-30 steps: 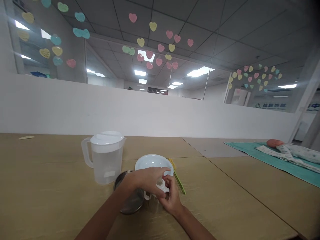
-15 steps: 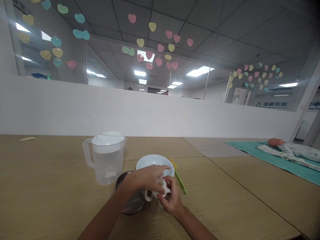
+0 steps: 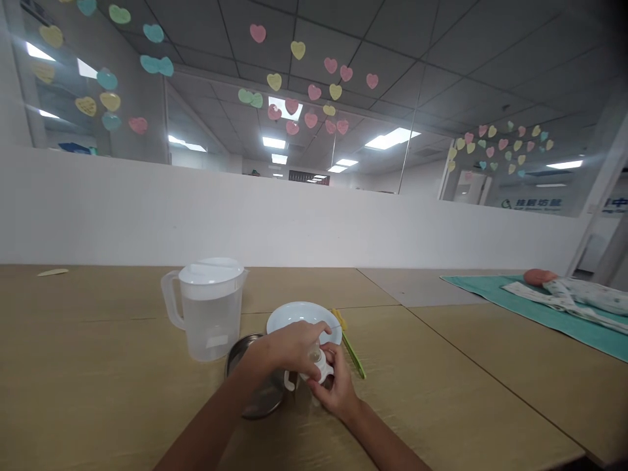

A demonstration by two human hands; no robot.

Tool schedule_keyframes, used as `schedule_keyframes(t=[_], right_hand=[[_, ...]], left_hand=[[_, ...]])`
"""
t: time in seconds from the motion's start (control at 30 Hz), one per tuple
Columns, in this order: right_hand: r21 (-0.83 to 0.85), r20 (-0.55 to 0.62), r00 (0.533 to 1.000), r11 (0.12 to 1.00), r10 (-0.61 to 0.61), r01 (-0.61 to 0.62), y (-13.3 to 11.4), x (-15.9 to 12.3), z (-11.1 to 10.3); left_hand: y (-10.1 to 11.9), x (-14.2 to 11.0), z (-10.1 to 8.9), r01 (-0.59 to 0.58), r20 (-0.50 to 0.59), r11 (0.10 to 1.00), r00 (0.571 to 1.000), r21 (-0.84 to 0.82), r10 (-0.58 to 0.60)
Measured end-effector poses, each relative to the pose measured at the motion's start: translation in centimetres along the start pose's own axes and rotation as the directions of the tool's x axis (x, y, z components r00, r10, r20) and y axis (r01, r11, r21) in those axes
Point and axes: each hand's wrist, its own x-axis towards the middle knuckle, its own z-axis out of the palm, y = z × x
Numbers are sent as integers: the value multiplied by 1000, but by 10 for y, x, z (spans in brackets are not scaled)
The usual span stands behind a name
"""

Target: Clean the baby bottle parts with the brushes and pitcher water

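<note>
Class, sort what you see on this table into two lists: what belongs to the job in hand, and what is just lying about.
In the job:
bottle, in both hands
Likely, being close by: jug, white bowl, metal dish, green-handled tool

Probably just lying about:
green cloth
patterned cloth
pale scrap

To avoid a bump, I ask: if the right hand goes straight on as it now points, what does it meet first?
Probably the left hand, just ahead of the right hand at the white piece; exact depth is unclear.
</note>
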Motion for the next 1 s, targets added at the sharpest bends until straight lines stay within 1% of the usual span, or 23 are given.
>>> schedule_keyframes(t=[0.13, 0.27, 0.4, 0.7, 0.8, 0.87, 0.93, 1.0], right_hand=[[-85, -14, 999, 995, -43, 41, 3, -2, 0], [-124, -9, 997, 990, -73, 71, 2, -2, 0], [-136, -5, 996, 987, -85, 84, -1, -1, -1], [-159, -22, 995, 983, -97, 92, 1, -2, -1], [-160, -23, 995, 983, -99, 94, 1, -2, -1], [-157, -21, 995, 983, -98, 94, 1, -2, -1], [-161, -14, 996, 983, -93, 89, 1, -2, -1], [-174, -13, 996, 981, -91, 87, 1, -2, -2]], left_hand=[[-5, 0, 1, -5, 32, 999, 999, -53, 7], [-1, -4, 2, 33, 6, 998, 999, -56, -33], [3, -4, 2, 66, -27, 998, 997, -7, -66], [-3, -1, 3, 15, -33, 1000, 999, 21, -15], [-8, -3, -1, 16, -18, 999, 1000, -51, -17], [-15, -7, -7, 43, 24, 988, 999, -151, -40], [-25, -12, -13, 103, 43, 969, 994, -225, -96], [-36, -17, -19, 181, -6, 961, 983, -210, -186]])
